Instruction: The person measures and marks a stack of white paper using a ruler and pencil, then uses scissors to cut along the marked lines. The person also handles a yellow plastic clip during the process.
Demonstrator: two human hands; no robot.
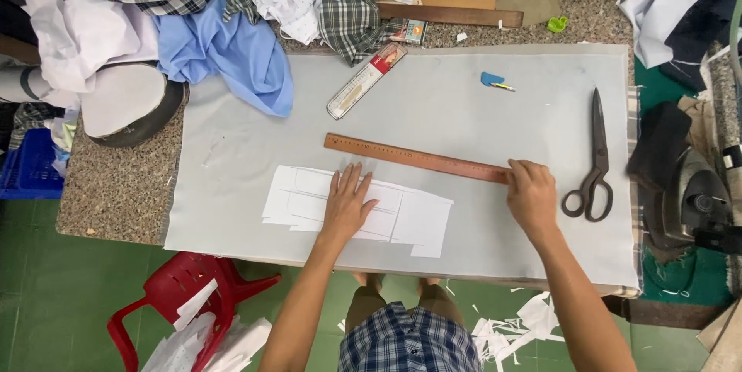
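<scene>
Pressing flat with fingers spread, the left hand (348, 203) lies on a white paper pattern (410, 217), a thin angular sheet with faint ruled lines, resting on smooth grey cloth (232, 148) that covers a speckled stone table (116, 186). The right hand (532, 196), fingers curled together, touches the right end of a long wooden ruler (413, 158); its long axis runs left to right, tilting slightly down toward the right, just above the pattern. Well right of it, dark metal scissors (597, 163) lie with blades pointing away from the person. A blue chalk piece (491, 78) sits farther up the cloth
</scene>
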